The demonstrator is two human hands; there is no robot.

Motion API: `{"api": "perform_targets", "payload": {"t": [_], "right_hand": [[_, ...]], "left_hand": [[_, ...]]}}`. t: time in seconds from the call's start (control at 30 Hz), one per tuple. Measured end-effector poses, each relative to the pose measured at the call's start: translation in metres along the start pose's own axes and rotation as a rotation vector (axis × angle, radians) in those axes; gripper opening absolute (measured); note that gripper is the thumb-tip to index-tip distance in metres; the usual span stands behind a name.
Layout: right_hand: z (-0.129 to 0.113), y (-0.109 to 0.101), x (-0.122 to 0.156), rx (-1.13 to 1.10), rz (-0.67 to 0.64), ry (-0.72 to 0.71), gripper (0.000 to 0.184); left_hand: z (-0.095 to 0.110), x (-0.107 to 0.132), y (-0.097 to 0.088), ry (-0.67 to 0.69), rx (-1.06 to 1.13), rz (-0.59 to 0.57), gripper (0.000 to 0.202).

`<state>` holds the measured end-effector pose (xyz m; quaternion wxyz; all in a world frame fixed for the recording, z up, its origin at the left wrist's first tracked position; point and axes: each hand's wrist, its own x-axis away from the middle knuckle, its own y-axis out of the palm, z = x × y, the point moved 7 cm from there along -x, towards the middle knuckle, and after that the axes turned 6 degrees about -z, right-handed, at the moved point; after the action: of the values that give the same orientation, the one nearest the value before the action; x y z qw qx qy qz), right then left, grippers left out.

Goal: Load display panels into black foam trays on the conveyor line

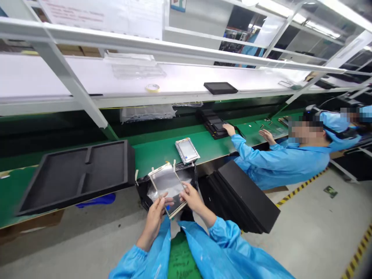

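A display panel point(167, 185), its clear film not yet off, is held at the edges between the left hand point(154, 219) and right hand point(193, 198) above a black bin point(186, 170). A second panel point(187, 150) lies on the green table point(151, 157), near a black foam tray point(74, 176).

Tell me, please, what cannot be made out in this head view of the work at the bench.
In the head view:
The panel: glare washes out its face, so any markings cannot be read.
Its edges at the left hand and right hand: covered by the fingers.
The black bag: the panel and the bag's rim hide its contents.
The stacked black trays: the top one hides the insides of those below.
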<state>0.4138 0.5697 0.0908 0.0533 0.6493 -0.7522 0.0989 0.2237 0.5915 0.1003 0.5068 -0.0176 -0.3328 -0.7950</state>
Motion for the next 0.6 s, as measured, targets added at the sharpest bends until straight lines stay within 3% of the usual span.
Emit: {"api": "perform_targets", "payload": {"t": [0.07,0.13,0.23,0.33,0.4,0.47,0.53,0.6], "right_hand": [[-0.024,-0.049,-0.022,-0.001,0.072,-0.047,0.057],[-0.067,-0.107,-0.055,0.043,0.150,-0.141,0.058],[-0.160,-0.195,-0.127,0.170,0.249,-0.324,0.059],[-0.266,-0.260,-0.216,0.346,0.313,-0.451,0.052],[-0.327,-0.286,-0.278,0.489,0.375,-0.450,0.047],[-0.375,-0.299,-0.337,0.618,0.417,-0.392,0.043],[-0.406,-0.300,-0.385,0.746,0.426,-0.308,0.035],[-0.423,-0.296,-0.421,0.837,0.397,-0.253,0.023]], "left_hand": [[-0.004,-0.008,0.014,0.006,0.009,0.002,0.070],[-0.012,-0.018,0.022,0.000,0.000,0.046,0.068],[-0.030,-0.036,0.031,-0.016,-0.004,0.158,0.066],[-0.050,-0.052,0.046,-0.016,0.039,0.272,0.067],[-0.062,-0.061,0.061,-0.009,0.066,0.324,0.068],[-0.073,-0.066,0.076,-0.002,0.078,0.362,0.068],[-0.082,-0.067,0.086,-0.003,0.086,0.400,0.068],[-0.087,-0.065,0.092,-0.002,0.097,0.437,0.068]]}}
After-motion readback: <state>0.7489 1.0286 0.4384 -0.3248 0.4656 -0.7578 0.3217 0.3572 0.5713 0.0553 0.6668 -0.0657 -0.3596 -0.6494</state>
